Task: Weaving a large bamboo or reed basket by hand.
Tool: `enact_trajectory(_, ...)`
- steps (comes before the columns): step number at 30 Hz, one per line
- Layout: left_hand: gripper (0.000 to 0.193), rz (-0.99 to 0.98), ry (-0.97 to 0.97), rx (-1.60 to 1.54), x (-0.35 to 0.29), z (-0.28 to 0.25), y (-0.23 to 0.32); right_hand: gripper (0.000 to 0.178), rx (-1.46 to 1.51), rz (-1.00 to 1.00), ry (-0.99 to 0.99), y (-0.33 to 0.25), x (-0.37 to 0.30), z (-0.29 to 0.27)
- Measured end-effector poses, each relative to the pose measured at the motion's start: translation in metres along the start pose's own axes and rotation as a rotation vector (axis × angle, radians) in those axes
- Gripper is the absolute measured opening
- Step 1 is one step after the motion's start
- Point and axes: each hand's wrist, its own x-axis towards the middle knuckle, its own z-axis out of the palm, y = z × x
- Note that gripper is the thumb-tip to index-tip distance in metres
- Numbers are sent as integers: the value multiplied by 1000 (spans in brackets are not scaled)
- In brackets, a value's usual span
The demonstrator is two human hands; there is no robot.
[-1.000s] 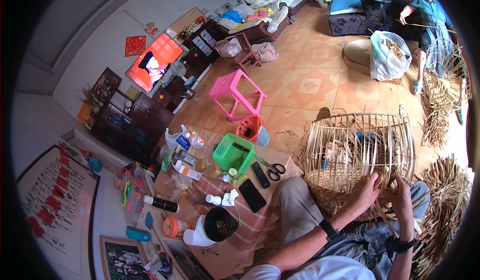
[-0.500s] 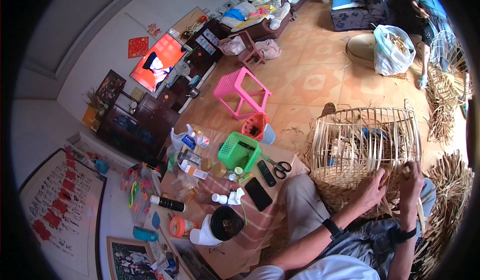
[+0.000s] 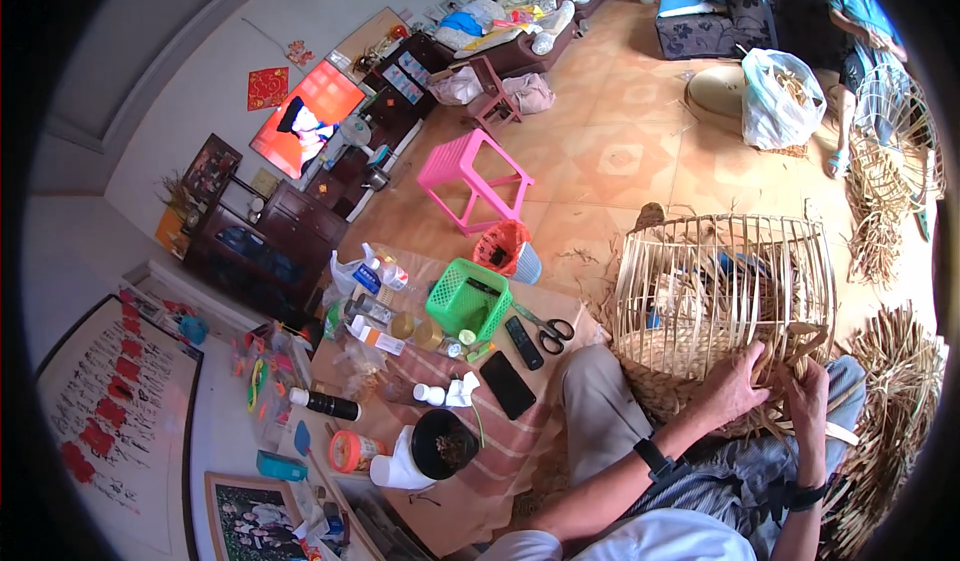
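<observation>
A half-woven straw basket [image 3: 722, 291] sits between my knees, its tall pale stakes standing up from a tightly plaited lower part. My left hand [image 3: 735, 389] is closed at the basket's near side, its fingertips pinching among the straw strips. Right beside it, my right hand [image 3: 804, 401] has its fingers curled round a straw strip [image 3: 797, 343] at the near right of the rim. Exactly which strands each hand grips is partly hidden by the fingers. A flat pale strip end [image 3: 842, 433] sticks out to the right of my right wrist.
A heap of loose straw [image 3: 890, 411] lies at my right. On the low table [image 3: 440, 516] at my left are scissors [image 3: 550, 335], a phone [image 3: 508, 385], a green basket [image 3: 468, 301] and bottles. Beyond stand a bin [image 3: 508, 251] and a pink stool [image 3: 472, 176]. Another person sits far right.
My right hand has come down and slightly left, nearer to my left hand. My left hand has shifted slightly. The whole view has slid a little to the left.
</observation>
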Motion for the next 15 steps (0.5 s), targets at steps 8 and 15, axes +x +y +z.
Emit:
enact_trajectory(8, 52, 20, 17, 122, 6, 5, -2, 24, -5, 171, 260, 41, 11, 1)
enact_trajectory(15, 52, 8, 37, 132, 9, 9, -7, 8, -149, -47, 368, 38, 47, -32)
